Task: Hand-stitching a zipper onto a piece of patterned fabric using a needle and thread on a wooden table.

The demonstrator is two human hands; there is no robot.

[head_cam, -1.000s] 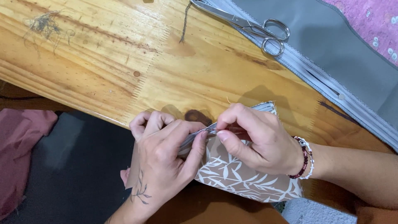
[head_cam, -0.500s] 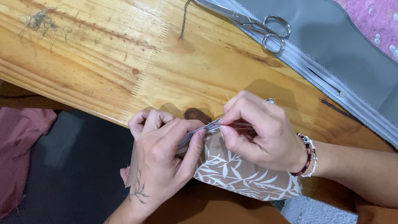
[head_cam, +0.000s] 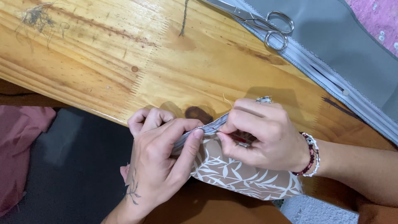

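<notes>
A small pouch (head_cam: 244, 176) of brown fabric with a white leaf print lies at the near edge of the wooden table (head_cam: 103, 62). Its grey zipper edge (head_cam: 215, 123) runs along the top. My left hand (head_cam: 159, 166) pinches that edge between thumb and fingers. My right hand (head_cam: 259, 135) grips a small red-handled tool (head_cam: 237, 138) at the zipper edge, right beside my left thumb tip. A beaded bracelet (head_cam: 309, 155) circles my right wrist. Most of the tool is hidden by my fingers.
Silver scissors (head_cam: 265, 27) lie at the far right on grey fabric (head_cam: 340, 45) with a zipper strip along its edge. A loose thread (head_cam: 183, 18) lies on the wood. Maroon cloth (head_cam: 18, 153) and dark cloth (head_cam: 74, 166) lie below the table edge.
Both hands stay on the pouch's zipper edge. My right hand has shifted slightly along the edge with the red tool; the pouch has barely moved.
</notes>
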